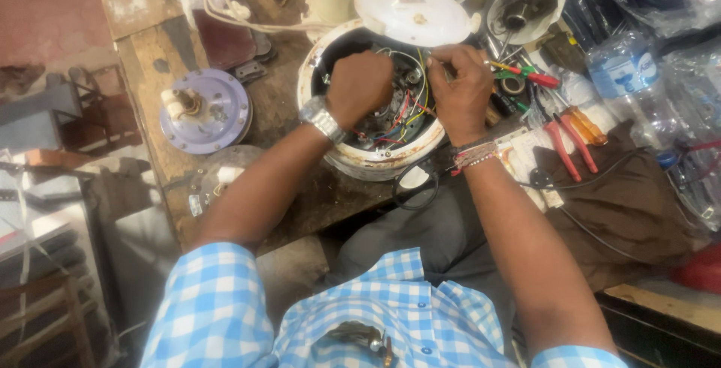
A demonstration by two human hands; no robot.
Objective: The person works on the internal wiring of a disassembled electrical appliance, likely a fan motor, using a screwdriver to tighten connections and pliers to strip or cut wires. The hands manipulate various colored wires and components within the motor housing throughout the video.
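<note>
An opened white round appliance (360, 159) lies upturned on the wooden bench, its inside full of red, yellow and green wires (402, 116). My left hand (359, 86), with a metal watch on the wrist, is closed inside the housing, on what I cannot tell. My right hand (462, 90) rests on the appliance's right rim, fingers pinched on a thin tool (443, 67) that points into the wiring. A thread band circles that wrist.
A white lid (411, 12) lies behind the appliance. A lilac round plate (204, 110) sits at left. Red-handled pliers (568, 146), screwdrivers (526, 75), a plastic bottle (623, 75) and a brown cloth (631, 203) crowd the right. White cable (233, 11) coils at the back.
</note>
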